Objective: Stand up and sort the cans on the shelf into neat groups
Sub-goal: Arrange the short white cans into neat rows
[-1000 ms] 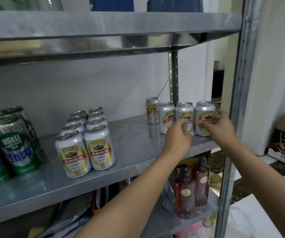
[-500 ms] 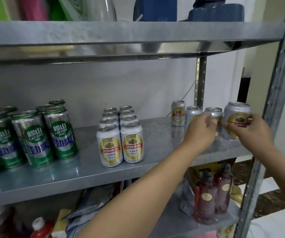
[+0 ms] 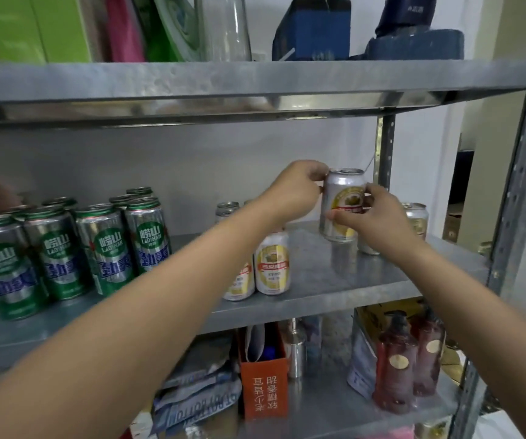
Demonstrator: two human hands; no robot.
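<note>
Metal shelf (image 3: 334, 280) — left hand (image 3: 296, 191) & right hand (image 3: 372, 217) both gripped one gold can (image 3: 344, 198), newly pulled out of its right-side row (image 3: 415, 220) — prob headed for the gold group (image 3: 271, 264).

Left hand (image 3: 296, 193), right hand (image 3: 374, 218), both curled.

You can read 崂山 and LAOSHAN on the green cans (image 3: 146, 237), with blue 劲爽 beneath. The orange box (image 3: 263, 370) on the lower shelf carries upside-down Chinese characters. Red bands on the gold cans (image 3: 271, 264) blur.
</note>
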